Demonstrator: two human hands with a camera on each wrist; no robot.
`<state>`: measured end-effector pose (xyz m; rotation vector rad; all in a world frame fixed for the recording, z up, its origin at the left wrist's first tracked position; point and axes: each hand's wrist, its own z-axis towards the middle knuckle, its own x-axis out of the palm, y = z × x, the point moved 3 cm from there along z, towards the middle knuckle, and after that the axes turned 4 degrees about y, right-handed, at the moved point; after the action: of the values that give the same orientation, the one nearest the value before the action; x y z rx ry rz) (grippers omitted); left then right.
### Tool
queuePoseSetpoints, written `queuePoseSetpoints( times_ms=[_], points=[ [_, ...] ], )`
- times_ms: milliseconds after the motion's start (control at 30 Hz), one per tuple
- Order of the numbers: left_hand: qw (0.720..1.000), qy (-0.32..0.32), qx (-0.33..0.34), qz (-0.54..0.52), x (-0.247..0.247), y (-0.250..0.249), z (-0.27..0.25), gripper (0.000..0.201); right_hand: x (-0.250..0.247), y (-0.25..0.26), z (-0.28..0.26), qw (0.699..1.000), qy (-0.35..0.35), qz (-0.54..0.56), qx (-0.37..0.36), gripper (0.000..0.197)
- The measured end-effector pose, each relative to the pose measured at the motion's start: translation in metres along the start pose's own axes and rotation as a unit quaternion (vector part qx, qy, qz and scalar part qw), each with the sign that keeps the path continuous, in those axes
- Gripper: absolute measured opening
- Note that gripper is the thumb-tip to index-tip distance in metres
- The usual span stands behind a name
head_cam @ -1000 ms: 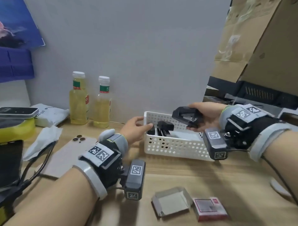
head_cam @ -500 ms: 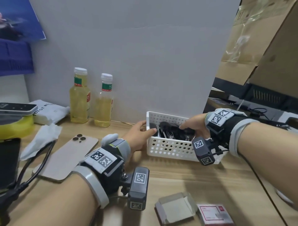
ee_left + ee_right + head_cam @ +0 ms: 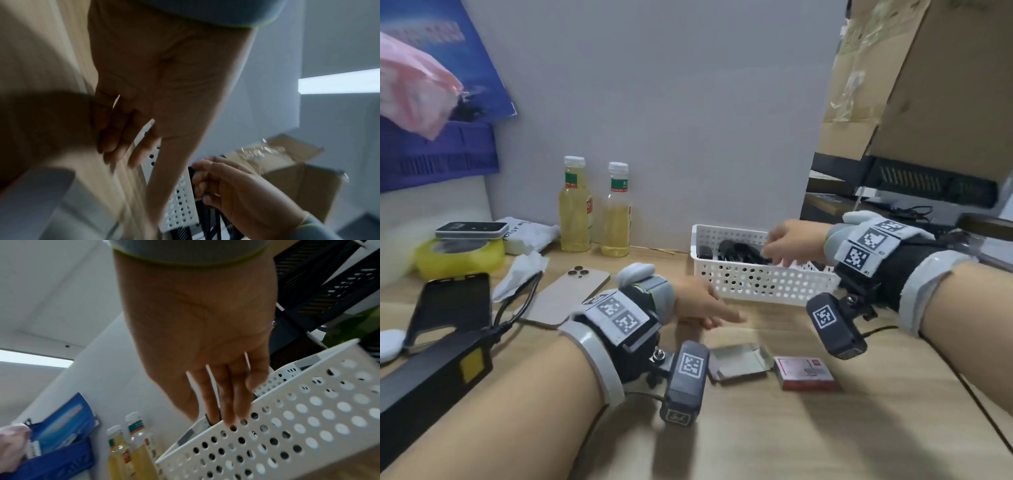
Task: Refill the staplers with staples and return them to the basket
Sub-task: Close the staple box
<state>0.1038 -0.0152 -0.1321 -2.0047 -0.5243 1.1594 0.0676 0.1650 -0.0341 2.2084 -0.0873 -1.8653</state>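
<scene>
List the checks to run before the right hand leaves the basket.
1. Staplers inside the basket: ok, black bodies lie below its rim.
2. Right hand free of the staplers: cannot tell, its fingers reach into the basket and are blurred.
3. Left hand empty: ok, fingers relaxed, in front of the basket.
4. Basket flat on the table: ok.
5. Staple box clear of both hands: ok, it lies nearer the person, beside the open tray.

2 boxes [image 3: 770, 366] crowd bare desk [image 3: 791, 438] before the basket [image 3: 756, 281].
</scene>
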Motion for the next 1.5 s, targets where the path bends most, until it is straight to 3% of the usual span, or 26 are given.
queuePoseSetpoints(
  times_ms=[67, 133, 267, 433, 600, 667, 767, 833, 933, 1033, 1200, 1367, 1500],
  points=[
    [0.989, 0.027, 0.004, 0.144, 0.015, -0.017, -0.017, 0.055, 0.02, -0.004, -0.03, 0.991, 0.116, 0.059, -0.024, 0.023],
    [0.974, 0.061, -0.012, 0.22, 0.027, -0.027, -0.028, 0.059, 0.039, -0.009, -0.059, 0.976, 0.211, 0.048, -0.026, 0.029],
    [0.943, 0.047, -0.009, 0.331, 0.037, -0.033, -0.031, 0.066, 0.066, -0.021, -0.085, 0.966, 0.258, 0.006, -0.015, 0.044],
    [0.96, -0.005, 0.021, 0.278, 0.024, -0.026, -0.024, 0.045, 0.079, -0.02, -0.082, 0.979, 0.175, -0.101, -0.036, 0.041],
    [0.985, -0.058, 0.047, 0.153, 0.005, 0.0, -0.008, 0.034, 0.089, -0.028, -0.052, 0.989, 0.095, 0.103, -0.038, 0.028],
    [0.991, -0.082, 0.07, 0.078, -0.003, 0.009, -0.004, 0.032, 0.097, -0.031, -0.037, 0.968, 0.061, 0.243, -0.037, 0.024],
    [0.989, -0.105, 0.104, 0.028, -0.009, 0.017, -0.002, 0.038, 0.107, -0.027, -0.028, 0.885, 0.034, 0.462, -0.044, 0.019],
    [0.987, -0.102, 0.121, 0.007, -0.009, 0.021, 0.001, 0.039, 0.114, -0.021, -0.026, 0.837, 0.032, 0.544, -0.054, 0.014],
    [0.987, -0.084, 0.136, -0.023, -0.006, 0.025, 0.002, 0.034, 0.121, -0.017, -0.027, 0.792, 0.034, 0.605, -0.082, 0.021],
    [0.986, -0.081, 0.138, -0.035, -0.003, 0.024, -0.001, 0.031, 0.121, -0.019, -0.033, 0.766, 0.03, 0.635, -0.092, 0.015],
    [0.986, -0.092, 0.131, -0.045, 0.005, 0.024, -0.004, 0.05, 0.124, -0.021, -0.04, 0.748, 0.022, 0.656, -0.097, 0.023],
    [0.985, -0.084, 0.135, -0.06, 0.006, 0.025, -0.005, 0.032, 0.126, -0.022, -0.041, 0.742, 0.019, 0.662, -0.101, 0.03],
    [0.985, -0.08, 0.135, -0.067, 0.006, 0.027, -0.003, 0.03, 0.124, -0.021, -0.045, 0.74, 0.021, 0.661, -0.12, 0.034]
  ],
)
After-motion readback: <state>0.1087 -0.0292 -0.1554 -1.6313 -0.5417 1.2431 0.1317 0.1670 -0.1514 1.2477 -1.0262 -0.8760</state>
